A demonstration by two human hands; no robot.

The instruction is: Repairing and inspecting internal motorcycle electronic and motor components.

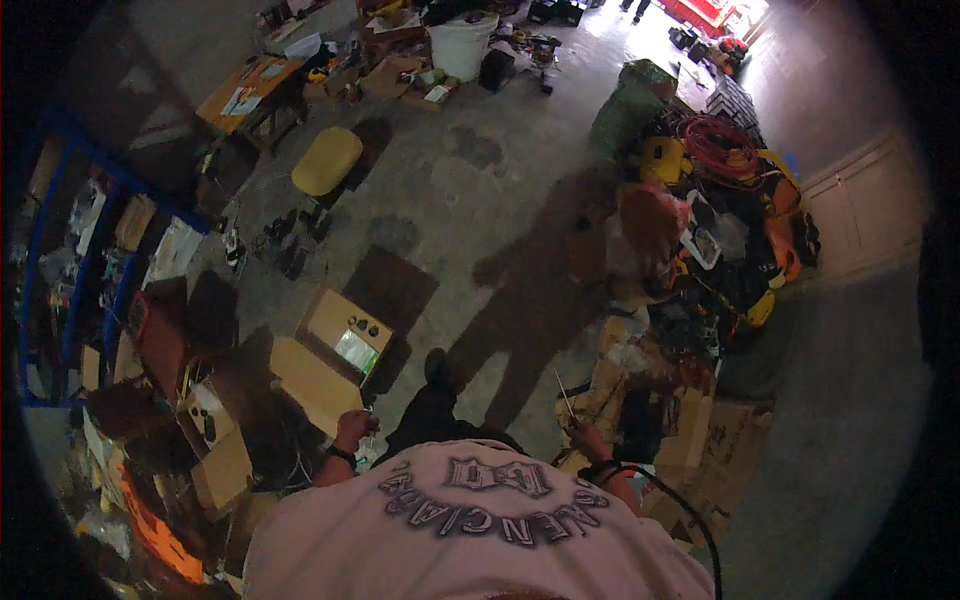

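Observation:
My left hand, with a dark band at the wrist, is closed beside the flap of an open cardboard box. A small pale bit shows at its fingertips, too small to name. Upright in my closed right hand is a thin, light-coloured rod, its tip pointing away from me. The lower end of the rod is hidden in the fingers. Inside the box, several dark round pieces and a green-and-white packet are visible. A black cable loops past my right forearm.
At right, a heap of tools, bags and a coiled red hose lines the wall. Blue shelving stands at left, near a second open carton. Farther off are a yellow stool, a wooden table and a white bucket.

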